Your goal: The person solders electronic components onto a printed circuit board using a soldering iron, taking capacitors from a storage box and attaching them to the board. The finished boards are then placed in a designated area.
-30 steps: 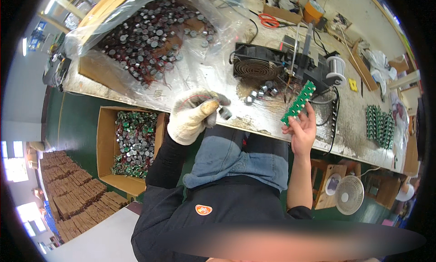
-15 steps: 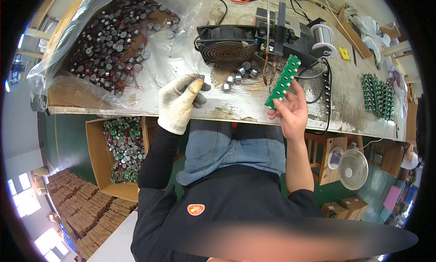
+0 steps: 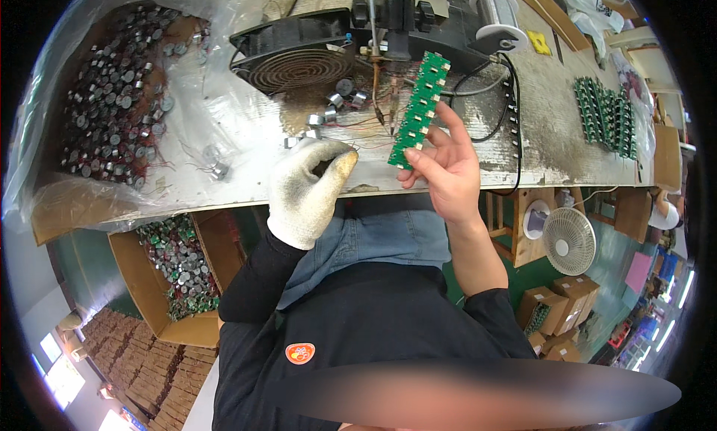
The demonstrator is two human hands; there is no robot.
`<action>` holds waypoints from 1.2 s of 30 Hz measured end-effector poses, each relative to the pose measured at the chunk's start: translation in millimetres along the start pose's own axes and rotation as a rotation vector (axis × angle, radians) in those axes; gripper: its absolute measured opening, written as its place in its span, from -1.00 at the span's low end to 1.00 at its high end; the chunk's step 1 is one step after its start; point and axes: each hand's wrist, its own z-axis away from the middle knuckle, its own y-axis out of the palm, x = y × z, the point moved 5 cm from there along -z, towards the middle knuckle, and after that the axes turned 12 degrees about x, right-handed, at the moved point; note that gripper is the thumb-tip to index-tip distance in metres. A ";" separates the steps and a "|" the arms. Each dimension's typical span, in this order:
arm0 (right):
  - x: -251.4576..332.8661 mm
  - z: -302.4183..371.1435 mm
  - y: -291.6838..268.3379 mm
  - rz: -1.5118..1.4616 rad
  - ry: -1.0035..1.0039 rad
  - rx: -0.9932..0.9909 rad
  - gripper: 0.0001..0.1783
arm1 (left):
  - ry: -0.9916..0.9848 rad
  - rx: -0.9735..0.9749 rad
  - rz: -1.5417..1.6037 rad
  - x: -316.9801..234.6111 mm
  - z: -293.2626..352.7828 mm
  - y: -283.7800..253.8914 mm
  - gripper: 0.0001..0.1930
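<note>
My right hand (image 3: 448,169) grips the lower end of a long green circuit board (image 3: 420,110), with small pale connectors along it, tilted above the bench. In a white glove with a yellowed fingertip, my left hand (image 3: 308,192) is closed in a pinch to the left of the board, apart from it. A thin wire seems to stick out at its fingertips; the rest of what it holds is hidden. Beyond the glove lie several small silver cylindrical motors (image 3: 336,100) with red wires. A soldering tip (image 3: 379,116) points down just left of the board.
A black fan (image 3: 299,69) stands behind the motors, beside a solder wire spool (image 3: 499,19). Many motors fill a plastic-lined box (image 3: 45,207) at left. Stacked green boards (image 3: 606,117) lie at right. Below the bench edge is a carton (image 3: 134,274) of parts.
The view has shifted, so the bench items appear further left. My left hand has turned and drawn its fingers into a pinch, nearer the board. My right hand still holds the board.
</note>
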 end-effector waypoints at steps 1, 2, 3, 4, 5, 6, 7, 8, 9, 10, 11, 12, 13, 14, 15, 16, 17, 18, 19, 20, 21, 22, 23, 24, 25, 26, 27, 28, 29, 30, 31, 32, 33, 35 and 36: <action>1.4 0.4 1.1 -0.002 -0.006 0.017 -0.24 | -0.005 0.036 -0.019 0.0 -2.2 4.2 -0.84; 2.6 0.4 2.4 -0.005 -0.012 0.035 -0.23 | -0.009 0.044 -0.013 1.4 -4.4 7.3 -0.84; 2.6 0.3 3.5 -0.015 -0.008 0.039 -0.22 | -0.009 0.054 0.015 3.2 -6.1 10.2 -0.85; 2.9 -0.3 3.8 -0.015 -0.003 0.032 -0.22 | -0.009 0.065 0.042 4.7 -7.5 12.7 -0.85; 3.2 -1.1 4.6 -0.031 0.003 0.039 -0.22 | -0.014 0.071 0.045 5.3 -8.7 14.4 -0.85; 1.8 -1.6 4.5 -0.047 0.010 0.047 -0.22 | -0.074 0.108 0.100 8.4 -9.6 17.7 -0.85; -0.3 -2.2 3.4 -0.050 0.015 0.043 -0.22 | -0.134 0.144 0.154 10.9 -10.2 20.8 -0.85; -1.4 -3.3 2.4 -0.061 -0.004 0.044 -0.22 | -0.140 0.147 0.155 9.8 -11.5 21.9 -0.85; -1.7 -4.4 1.5 -0.070 -0.025 0.044 -0.21 | -0.127 0.175 0.231 7.3 -14.0 24.3 -0.84; -2.3 -5.2 0.7 -0.072 -0.022 0.038 -0.21 | -0.113 0.202 0.306 4.6 -16.0 26.4 -0.84; -1.6 -6.2 0.5 -0.070 -0.029 0.039 -0.21 | -0.117 0.206 0.307 2.2 -16.9 26.7 -0.84; -0.4 -7.2 0.6 -0.069 -0.037 0.039 -0.21 | -0.199 0.221 0.394 3.0 -16.7 28.6 -0.84; 0.0 -8.1 0.5 -0.070 -0.036 0.034 -0.21 | -0.281 0.236 0.482 5.4 -16.1 30.9 -0.84; 0.6 -9.0 0.6 -0.065 -0.042 0.032 -0.21 | -0.283 0.241 0.482 6.1 -17.1 31.2 -0.84; 0.5 -9.9 1.2 -0.063 -0.047 0.033 -0.22 | -0.279 0.247 0.492 7.1 -17.5 31.0 -0.85; 0.1 -10.8 1.3 -0.066 -0.045 0.031 -0.22 | -0.276 0.254 0.504 8.1 -18.1 31.2 -0.85; 0.2 -11.8 1.6 -0.071 -0.054 0.036 -0.21 | -0.279 0.255 0.503 10.2 -18.5 31.8 -0.85; 0.5 -12.7 2.2 -0.075 -0.063 0.043 -0.21 | -0.303 0.251 0.537 13.9 -18.5 32.7 -0.86; 0.7 -13.0 2.6 -0.076 -0.061 0.042 -0.21 | -0.327 0.247 0.570 16.6 -18.7 33.5 -0.86; 1.6 -13.2 2.9 -0.074 -0.071 0.040 -0.21 | -0.329 0.247 0.570 17.0 -19.7 33.6 -0.86; 2.0 -13.6 3.1 -0.073 -0.080 0.039 -0.20 | -0.320 0.247 0.598 17.1 -20.8 33.8 -0.86; 1.8 -14.2 3.0 -0.074 -0.079 0.039 -0.20 | -0.311 0.247 0.626 17.0 -21.9 33.8 -0.85; 2.0 -14.9 2.7 -0.082 -0.087 0.038 -0.20 | -0.312 0.247 0.626 17.0 -23.0 33.4 -0.85; 2.3 -15.4 2.0 -0.089 -0.096 0.037 -0.20 | -0.308 0.254 0.619 16.4 -24.7 33.2 -0.86; 2.9 -15.6 1.7 -0.089 -0.096 0.035 -0.20 | -0.305 0.261 0.612 16.0 -25.8 33.3 -0.86; 4.0 -16.0 1.7 -0.086 -0.099 0.038 -0.20 | -0.304 0.263 0.612 15.9 -26.1 33.9 -0.86; 4.1 -16.6 2.3 -0.085 -0.101 0.045 -0.20 | -0.329 0.251 0.667 16.9 -25.1 34.5 -0.87; 3.2 -17.0 2.8 -0.087 -0.102 0.047 -0.20 | -0.352 0.240 0.722 18.1 -24.1 34.8 -0.87; 1.9 -17.2 3.3 -0.090 -0.102 0.046 -0.20 | -0.352 0.237 0.720 18.4 -23.6 34.3 -0.87; 3.2 -16.8 3.0 -0.089 -0.103 0.038 -0.20 | -0.349 0.243 0.737 17.1 -24.2 34.9 -0.87; 5.0 -16.7 2.6 -0.087 -0.105 0.035 -0.20 | -0.347 0.249 0.754 15.7 -24.8 35.5 -0.87; 6.6 -16.7 2.2 -0.095 -0.106 0.034 -0.20 | -0.345 0.253 0.754 14.1 -25.7 36.2 -0.87; 7.0 -16.9 2.6 -0.106 -0.105 0.037 -0.19 | -0.341 0.249 0.770 12.7 -25.5 36.2 -0.87; 8.7 -17.2 3.7 -0.100 -0.110 0.040 -0.19 | -0.335 0.245 0.784 10.7 -25.3 35.7 -0.87; 9.4 -17.2 3.9 -0.090 -0.115 0.040 -0.19 | -0.360 0.240 0.777 11.5 -25.0 35.8 -0.87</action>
